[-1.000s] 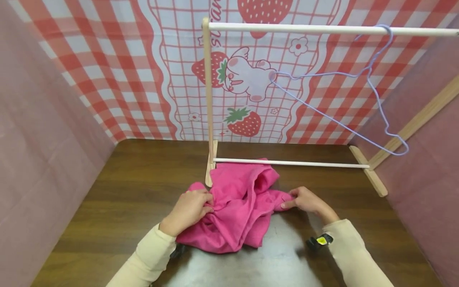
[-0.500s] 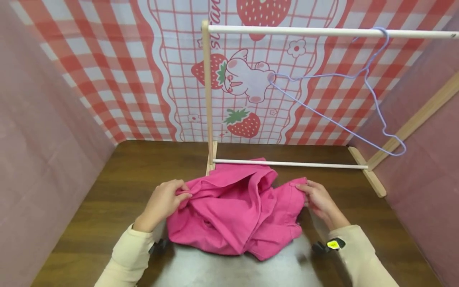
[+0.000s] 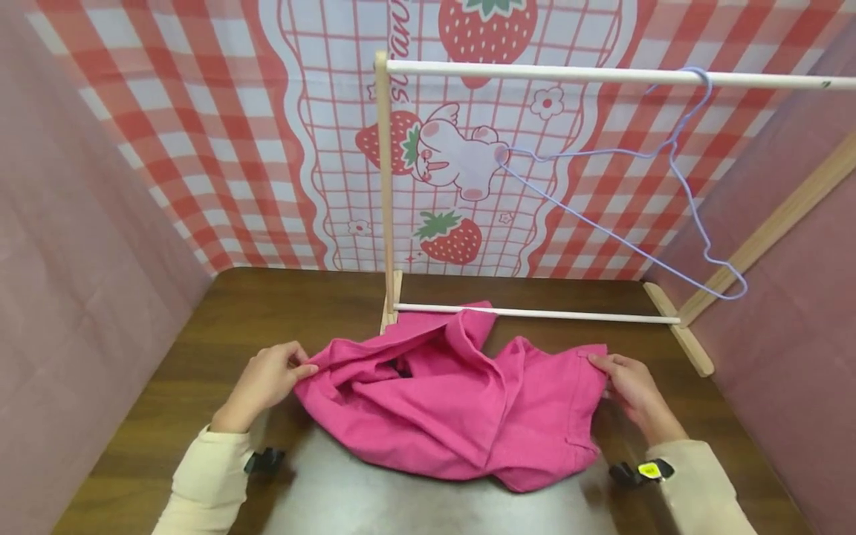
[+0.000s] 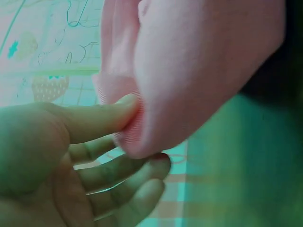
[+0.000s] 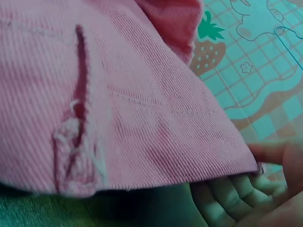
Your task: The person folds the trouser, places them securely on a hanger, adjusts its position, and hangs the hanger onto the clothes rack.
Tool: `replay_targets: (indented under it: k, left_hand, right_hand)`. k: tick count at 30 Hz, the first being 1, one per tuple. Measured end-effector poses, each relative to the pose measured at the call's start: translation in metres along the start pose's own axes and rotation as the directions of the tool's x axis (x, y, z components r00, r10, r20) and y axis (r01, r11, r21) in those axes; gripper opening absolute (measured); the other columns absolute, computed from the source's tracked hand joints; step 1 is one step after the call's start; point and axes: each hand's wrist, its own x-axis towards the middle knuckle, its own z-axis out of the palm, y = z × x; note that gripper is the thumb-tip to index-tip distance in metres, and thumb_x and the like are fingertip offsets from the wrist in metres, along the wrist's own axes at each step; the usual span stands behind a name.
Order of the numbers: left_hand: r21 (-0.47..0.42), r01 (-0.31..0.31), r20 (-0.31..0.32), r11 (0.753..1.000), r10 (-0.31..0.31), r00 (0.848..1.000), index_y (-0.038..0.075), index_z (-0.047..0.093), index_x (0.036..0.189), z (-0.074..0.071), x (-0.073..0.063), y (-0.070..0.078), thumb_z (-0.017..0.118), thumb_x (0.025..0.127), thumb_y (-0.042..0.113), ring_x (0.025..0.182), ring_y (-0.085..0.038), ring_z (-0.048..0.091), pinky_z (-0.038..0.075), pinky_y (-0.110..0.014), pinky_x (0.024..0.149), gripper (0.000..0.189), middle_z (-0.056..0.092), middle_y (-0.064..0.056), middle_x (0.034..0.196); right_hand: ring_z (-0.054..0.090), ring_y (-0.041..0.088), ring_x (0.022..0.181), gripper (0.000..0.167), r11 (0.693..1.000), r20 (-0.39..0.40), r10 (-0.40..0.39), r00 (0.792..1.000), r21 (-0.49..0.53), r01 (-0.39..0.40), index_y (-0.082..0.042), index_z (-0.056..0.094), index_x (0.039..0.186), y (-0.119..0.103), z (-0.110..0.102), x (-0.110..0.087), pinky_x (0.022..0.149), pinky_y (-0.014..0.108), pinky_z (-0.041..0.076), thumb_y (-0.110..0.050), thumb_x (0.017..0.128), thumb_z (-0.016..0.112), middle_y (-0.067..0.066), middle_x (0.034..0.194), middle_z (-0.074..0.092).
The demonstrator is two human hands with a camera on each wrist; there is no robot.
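A crumpled pink twill garment (image 3: 435, 416) is spread sideways between my two hands, low over the table. My left hand (image 3: 261, 379) pinches its left end; the left wrist view shows the thumb pressing a folded pink edge (image 4: 135, 125) against the fingers. At the other end, my right hand (image 3: 631, 386) pinches the corner of a stitched band. Close up in the right wrist view, that band (image 5: 156, 137) has a slit with frayed white threads, like a buttonhole. The back of the garment reaches under the low white bar of the rack. Its overall shape is hidden in folds.
A wooden rack with a white top rail (image 3: 535, 72) and a lower bar (image 3: 568, 315) stands behind the garment. A lilac wire hanger (image 3: 602, 223) hangs on the rail. Checked strawberry cloth (image 3: 221, 148) covers the back, with pink side walls around the brown table (image 3: 200, 334).
Both hands have moved apart, left hand leftward and right hand rightward, stretching the bunched garment wider. The right hand has changed from a bunched end to the corner of the flattened band.
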Motion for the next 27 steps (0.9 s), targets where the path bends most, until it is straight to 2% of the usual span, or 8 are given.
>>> replay_targets:
  k: [1,3,6,9,15,20,23,27]
  left_hand:
    - [0.005,0.002,0.03,1.0,-0.002,1.0,0.012,0.067,0.084,-0.002,0.001,0.001,0.073,0.087,0.024,0.068,-0.016,0.056,0.044,-0.033,0.062,0.014,0.069,-0.003,0.077]
    - [0.016,-0.021,0.082,1.0,0.02,0.996,0.011,0.067,0.087,-0.005,0.005,0.006,0.073,0.086,0.024,0.071,-0.016,0.06,0.047,-0.034,0.065,0.015,0.07,-0.003,0.081]
    - [0.034,-0.082,0.15,0.996,0.076,0.986,0.01,0.069,0.092,-0.011,0.015,0.021,0.074,0.085,0.025,0.077,-0.018,0.064,0.05,-0.037,0.07,0.018,0.071,-0.003,0.085]
    - [0.044,-0.146,0.21,0.988,0.134,0.968,0.01,0.07,0.096,-0.014,0.028,0.039,0.073,0.086,0.028,0.081,-0.018,0.064,0.051,-0.038,0.074,0.021,0.071,-0.002,0.088]
    - [0.013,-0.221,0.238,0.975,0.212,0.948,0.011,0.071,0.103,-0.001,0.047,0.077,0.069,0.089,0.032,0.091,-0.02,0.068,0.052,-0.039,0.083,0.025,0.074,0.0,0.095]
    - [-0.039,-0.23,0.217,0.972,0.233,0.948,0.009,0.07,0.107,0.019,0.06,0.117,0.065,0.091,0.037,0.096,-0.022,0.068,0.053,-0.039,0.088,0.033,0.073,-0.003,0.1]
    - [-0.074,-0.238,0.204,0.969,0.248,0.947,0.008,0.07,0.095,0.03,0.068,0.139,0.062,0.093,0.041,0.078,-0.017,0.063,0.052,-0.034,0.076,0.034,0.068,-0.001,0.081]
    - [-0.127,-0.233,0.197,0.964,0.255,0.947,0.011,0.057,0.072,0.044,0.076,0.16,0.06,0.093,0.045,0.058,-0.013,0.041,0.038,-0.026,0.056,0.041,0.042,0.003,0.059]
  right_hand:
    - [0.058,-0.001,0.06,0.018,0.998,0.017,-0.014,1.0,-0.055,0.015,-0.011,0.064,0.09,0.0,0.001,0.0,0.06,0.021,0.052,-0.025,0.099,0.056,-0.016,0.064,0.059]
    - [0.059,-0.001,0.067,0.029,0.982,0.037,-0.062,0.997,-0.174,0.068,0.001,0.063,0.108,0.0,0.004,-0.001,0.064,0.021,0.052,-0.026,0.098,0.057,-0.014,0.071,0.063]
    - [0.057,0.001,0.072,0.048,0.928,0.081,-0.147,0.986,-0.335,0.165,0.013,0.053,0.124,-0.001,0.014,-0.002,0.067,0.022,0.052,-0.025,0.096,0.061,-0.006,0.081,0.065]
    - [0.053,0.005,0.069,0.043,0.874,0.13,-0.218,0.967,-0.416,0.253,0.012,0.058,0.117,-0.003,0.026,-0.003,0.062,0.025,0.05,-0.023,0.094,0.064,0.003,0.082,0.063]
    - [0.046,0.006,0.057,0.029,0.859,0.159,-0.264,0.951,-0.409,0.307,0.009,0.061,0.101,-0.009,0.044,-0.007,0.051,0.026,0.045,-0.019,0.092,0.066,0.002,0.069,0.052]
    - [0.045,0.005,0.053,0.025,0.842,0.193,-0.284,0.939,-0.419,0.341,0.007,0.062,0.09,-0.014,0.048,-0.009,0.049,0.025,0.043,-0.018,0.092,0.066,0.0,0.064,0.049]
    - [0.043,0.003,0.053,0.023,0.81,0.219,-0.326,0.92,-0.436,0.391,0.005,0.063,0.086,-0.016,0.051,-0.008,0.049,0.024,0.042,-0.017,0.091,0.067,-0.001,0.063,0.048]
    - [0.041,0.0,0.057,0.014,0.737,0.293,-0.396,0.87,-0.463,0.491,-0.001,0.066,0.084,-0.017,0.056,-0.008,0.051,0.022,0.04,-0.014,0.089,0.069,-0.003,0.065,0.048]
